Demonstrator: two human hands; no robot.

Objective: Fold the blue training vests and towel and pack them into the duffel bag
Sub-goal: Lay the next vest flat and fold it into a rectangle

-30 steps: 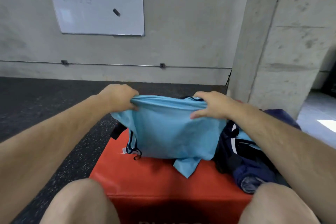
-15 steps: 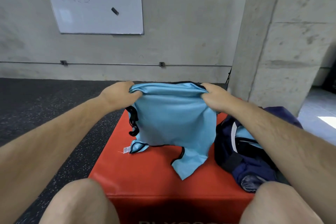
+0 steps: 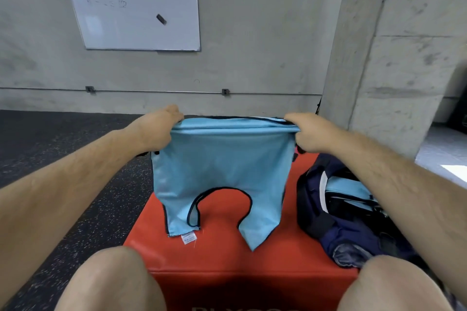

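Observation:
A light blue training vest [image 3: 222, 166] with black trim hangs stretched out over the red padded box [image 3: 227, 257]. My left hand [image 3: 161, 126] grips its top left corner and my right hand [image 3: 303, 134] grips its top right corner. The vest hangs upside down, its shoulder straps and a white label touching the box top. A navy duffel bag [image 3: 353, 232] lies open on the right side of the box, with light blue fabric [image 3: 346, 189] folded inside it. No towel is visible.
My bare knees [image 3: 108, 283] are at the near edge of the box. Dark speckled rubber floor [image 3: 63, 139] lies to the left. A concrete wall with a whiteboard [image 3: 134, 2] is ahead, and a concrete pillar [image 3: 394, 58] rises at the right.
Both hands have lifted the vest and moved apart, pulling it from a bunched shape into a flat, taut sheet. Its lower straps now hang straight down onto the box.

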